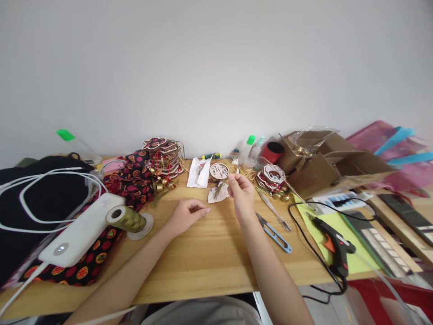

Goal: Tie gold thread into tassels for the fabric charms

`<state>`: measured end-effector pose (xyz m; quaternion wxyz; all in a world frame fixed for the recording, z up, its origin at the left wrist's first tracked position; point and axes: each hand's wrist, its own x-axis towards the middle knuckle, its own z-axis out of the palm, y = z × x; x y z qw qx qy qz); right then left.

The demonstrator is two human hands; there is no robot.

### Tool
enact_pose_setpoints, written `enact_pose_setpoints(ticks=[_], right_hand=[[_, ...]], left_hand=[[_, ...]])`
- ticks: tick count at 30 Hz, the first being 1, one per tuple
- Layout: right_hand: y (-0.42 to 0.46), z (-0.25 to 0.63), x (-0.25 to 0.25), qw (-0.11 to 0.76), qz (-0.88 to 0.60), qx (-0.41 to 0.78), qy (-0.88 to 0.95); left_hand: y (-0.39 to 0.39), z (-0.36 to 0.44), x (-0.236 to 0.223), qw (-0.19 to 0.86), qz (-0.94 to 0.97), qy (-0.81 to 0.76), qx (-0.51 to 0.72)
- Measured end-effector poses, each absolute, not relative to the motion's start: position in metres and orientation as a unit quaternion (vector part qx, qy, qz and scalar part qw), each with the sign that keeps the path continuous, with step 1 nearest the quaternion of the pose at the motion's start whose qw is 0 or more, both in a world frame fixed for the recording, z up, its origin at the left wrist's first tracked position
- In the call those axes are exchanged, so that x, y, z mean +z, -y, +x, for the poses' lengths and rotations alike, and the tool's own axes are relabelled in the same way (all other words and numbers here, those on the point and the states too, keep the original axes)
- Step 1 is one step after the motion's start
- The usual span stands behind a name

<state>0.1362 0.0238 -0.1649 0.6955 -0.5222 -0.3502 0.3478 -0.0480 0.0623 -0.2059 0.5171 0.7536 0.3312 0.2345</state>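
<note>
Paper (pixel 214 197), a small white scrap, lay on the tabletop (pixel 196 271) between the two hands and just beyond them, right beside the right fingers (pixel 237 181). Those were bunched to a pinch; whether they gripped something fine, I could not tell. The left fingers (pixel 200 214) were loosely curled, their tips near one another, well apart from the right ones; whether anything thin was held there was unclear too.

Such a light scrap could well have slid or flipped had the right fingers brushed it. Beyond them were a round disc (pixel 219 171) and, farther left, a white packet (pixel 199 174); a careless reach might have tipped out the packet's contents.

Right of and nearer than the right fingers lay snips (pixel 271 232), close enough to the forearm to catch it on a sideways sweep. Well left of the left fingers, the spool (pixel 126 220) leaned on its side, liable to roll if an elbow swung wide.
</note>
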Motion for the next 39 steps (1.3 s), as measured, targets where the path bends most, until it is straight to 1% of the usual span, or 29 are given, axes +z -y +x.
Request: enact_pose_setpoints(ticks=[4,7,9,13,18,30,39], right_hand=[[-0.023,0.139,-0.16,0.683,-0.517,0.361,0.367],[-0.021,0.134,-0.156,0.65,-0.503,0.408,0.398],[-0.019,0.13,-0.153,0.626,-0.492,0.44,0.415],[-0.018,0.123,-0.151,0.593,-0.48,0.48,0.434],[-0.019,0.119,-0.151,0.574,-0.473,0.503,0.44],[-0.019,0.123,-0.155,0.592,-0.501,0.481,0.408],[-0.019,0.118,-0.152,0.571,-0.497,0.502,0.417]], left_hand=[[-0.063,-0.046,-0.207,0.483,0.736,-0.364,0.304],[-0.064,-0.046,-0.201,0.464,0.72,-0.372,0.357],[-0.064,-0.047,-0.196,0.47,0.716,-0.363,0.368],[-0.061,-0.045,-0.193,0.513,0.707,-0.342,0.346],[-0.056,-0.042,-0.197,0.558,0.694,-0.328,0.315],[-0.056,-0.044,-0.194,0.571,0.686,-0.327,0.311],[-0.056,-0.045,-0.194,0.583,0.681,-0.326,0.301]])
